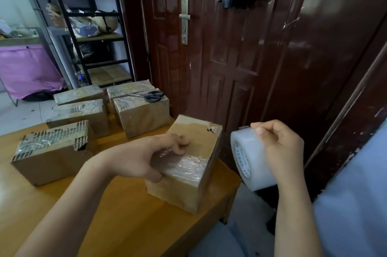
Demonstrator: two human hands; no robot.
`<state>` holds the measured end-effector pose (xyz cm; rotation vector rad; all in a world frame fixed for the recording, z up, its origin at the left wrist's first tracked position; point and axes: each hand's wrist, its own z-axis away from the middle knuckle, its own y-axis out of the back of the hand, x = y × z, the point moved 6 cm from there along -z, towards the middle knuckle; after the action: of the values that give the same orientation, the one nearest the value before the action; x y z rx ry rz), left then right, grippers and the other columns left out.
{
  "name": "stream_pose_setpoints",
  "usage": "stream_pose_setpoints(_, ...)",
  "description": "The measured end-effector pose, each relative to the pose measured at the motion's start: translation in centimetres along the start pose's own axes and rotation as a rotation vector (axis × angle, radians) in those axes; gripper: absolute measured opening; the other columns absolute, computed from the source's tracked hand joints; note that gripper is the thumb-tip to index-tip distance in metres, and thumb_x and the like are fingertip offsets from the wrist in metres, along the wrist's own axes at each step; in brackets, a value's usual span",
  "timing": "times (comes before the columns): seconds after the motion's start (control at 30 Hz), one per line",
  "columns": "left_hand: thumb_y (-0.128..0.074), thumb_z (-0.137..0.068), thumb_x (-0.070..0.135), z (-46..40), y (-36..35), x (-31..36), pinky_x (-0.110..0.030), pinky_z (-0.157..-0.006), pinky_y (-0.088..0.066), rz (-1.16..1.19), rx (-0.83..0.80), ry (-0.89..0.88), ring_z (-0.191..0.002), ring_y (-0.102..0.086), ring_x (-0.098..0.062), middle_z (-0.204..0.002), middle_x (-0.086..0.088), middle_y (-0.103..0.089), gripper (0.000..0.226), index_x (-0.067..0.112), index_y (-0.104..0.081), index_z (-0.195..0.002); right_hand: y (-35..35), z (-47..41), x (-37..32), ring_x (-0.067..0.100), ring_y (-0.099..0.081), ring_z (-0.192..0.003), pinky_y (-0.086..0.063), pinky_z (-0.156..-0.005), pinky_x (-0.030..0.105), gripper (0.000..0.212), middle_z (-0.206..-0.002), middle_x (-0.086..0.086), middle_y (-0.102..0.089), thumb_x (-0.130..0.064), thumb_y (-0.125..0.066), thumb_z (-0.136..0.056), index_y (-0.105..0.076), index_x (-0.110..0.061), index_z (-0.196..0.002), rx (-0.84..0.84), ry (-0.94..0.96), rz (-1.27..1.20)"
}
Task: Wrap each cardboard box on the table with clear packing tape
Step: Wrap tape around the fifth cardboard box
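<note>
A cardboard box (188,185) lies near the right edge of the wooden table (117,221), with shiny clear tape over its near half. My left hand (146,156) presses down on top of this box, thumb against its near side. Beyond the table's right edge, my right hand (280,148) holds a big roll of clear tape (251,160) in the air, fingers curled over its top. No strip of tape is visible between roll and box.
Several taped cardboard boxes (52,152) crowd the table's far left. Black-handled scissors (148,95) lie on the rear box (142,114). A dark red door (230,47) stands close behind the table. A black shelf rack (94,26) is at the back left.
</note>
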<state>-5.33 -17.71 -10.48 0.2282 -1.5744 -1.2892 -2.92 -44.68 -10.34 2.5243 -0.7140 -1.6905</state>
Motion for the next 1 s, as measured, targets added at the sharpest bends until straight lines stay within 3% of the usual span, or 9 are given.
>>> stream_pose_setpoints(0.13, -0.067, -0.077, 0.042, -0.2, 0.5, 0.6, -0.018, -0.104, -0.033, 0.070, 0.092, -0.078, -0.130, -0.042, 0.003, -0.129, 0.022, -0.055, 0.035, 0.026, -0.067, -0.108, -0.3, -0.2, -0.4, -0.018, -0.057, -0.084, -0.039, -0.069, -0.001, 0.016, -0.090, -0.022, -0.065, -0.007, -0.057, -0.094, -0.069, -0.016, -0.088, -0.050, 0.034, 0.024)
stream_pose_setpoints(0.27, -0.046, -0.085, 0.063, -2.4, 1.4, 1.7, -0.034, -0.093, -0.046, -0.082, 0.312, -0.099, -0.109, -0.056, -0.005, -0.113, 0.015, -0.061, 0.048, 0.026, -0.066, -0.110, 0.2, -0.3, -0.1, -0.014, -0.059, -0.086, -0.040, -0.070, 0.000, 0.017, -0.089, -0.021, -0.067, -0.007, -0.057, -0.094, -0.069, -0.018, -0.088, -0.050, 0.030, 0.020)
stream_pose_setpoints(0.33, -0.044, -0.086, 0.067, -4.0, 1.3, 2.5, -0.030, -0.105, -0.041, -0.148, 0.317, -0.091, -0.125, -0.044, 0.000, -0.135, 0.018, -0.047, 0.054, 0.036, -0.053, -0.130, 0.5, -0.2, 0.1, -0.012, -0.060, -0.087, -0.041, -0.070, 0.001, 0.018, -0.089, -0.021, -0.067, -0.007, -0.057, -0.094, -0.069, -0.018, -0.087, -0.046, 0.023, 0.015)
stream_pose_setpoints(0.4, -0.044, -0.086, 0.072, -5.8, 0.8, 3.0, -0.029, -0.116, -0.020, -0.242, 0.223, -0.063, -0.144, -0.016, -0.002, -0.155, 0.021, -0.021, 0.061, 0.051, -0.032, -0.142, 0.7, -0.2, 0.3, -0.010, -0.061, -0.088, -0.042, -0.070, 0.004, 0.018, -0.089, -0.022, -0.067, -0.007, -0.057, -0.094, -0.069, -0.019, -0.086, -0.044, 0.014, 0.017)
stream_pose_setpoints(0.5, -0.033, -0.078, 0.084, -7.7, -0.8, 2.5, -0.044, -0.119, 0.003, -0.390, 0.026, 0.001, -0.147, 0.012, -0.006, -0.156, 0.030, 0.006, 0.059, 0.073, -0.010, -0.132, 1.0, -0.3, 0.4, -0.008, -0.061, -0.088, -0.044, -0.072, 0.013, 0.018, -0.090, -0.020, -0.068, -0.008, -0.057, -0.094, -0.069, -0.019, -0.085, -0.042, -0.003, 0.018)
stream_pose_setpoints(0.6, -0.019, -0.076, 0.086, -8.0, -1.7, 1.4, -0.050, -0.119, 0.007, -0.437, 0.000, 0.043, -0.148, 0.012, -0.008, -0.155, 0.030, 0.005, 0.049, 0.079, -0.002, -0.121, 1.2, -0.3, 0.4, -0.009, -0.061, -0.088, -0.043, -0.072, 0.015, 0.019, -0.090, -0.020, -0.068, -0.008, -0.057, -0.093, -0.069, -0.019, -0.085, -0.045, -0.004, 0.023)
stream_pose_setpoints(0.8, -0.003, -0.066, 0.088, -7.4, -2.0, 1.2, -0.049, -0.119, 0.003, -0.460, 0.072, 0.125, -0.148, 0.005, -0.012, -0.160, 0.021, -0.003, 0.076, 0.067, -0.005, -0.138, 1.2, -0.3, -0.1, -0.009, -0.060, -0.089, -0.041, -0.070, 0.008, 0.022, -0.089, -0.022, -0.067, -0.009, -0.057, -0.094, -0.065, -0.025, -0.081, -0.082, 0.022, 0.057)
stream_pose_setpoints(0.9, 0.008, -0.071, 0.083, -6.3, -2.7, 1.7, -0.051, -0.118, -0.002, -0.595, 0.076, 0.206, -0.146, 0.002, -0.017, -0.158, 0.016, 0.000, 0.079, 0.057, 0.003, -0.145, 1.5, -0.8, -1.1, -0.008, -0.062, -0.090, -0.043, -0.072, 0.013, 0.022, -0.086, -0.021, -0.070, -0.009, -0.059, -0.093, -0.065, -0.021, -0.076, -0.170, 0.027, 0.049)
stream_pose_setpoints(1.0, 0.001, -0.077, 0.079, -5.6, -2.6, 2.6, -0.050, -0.114, -0.004, -0.608, 0.140, 0.250, -0.143, -0.005, -0.020, -0.153, 0.012, -0.006, 0.072, 0.055, 0.001, -0.144, 1.8, -1.9, -3.1, -0.006, -0.064, -0.088, -0.045, -0.076, 0.018, 0.018, -0.087, -0.018, -0.072, -0.008, -0.060, -0.092, -0.068, -0.015, -0.078, -0.309, 0.054, 0.075)
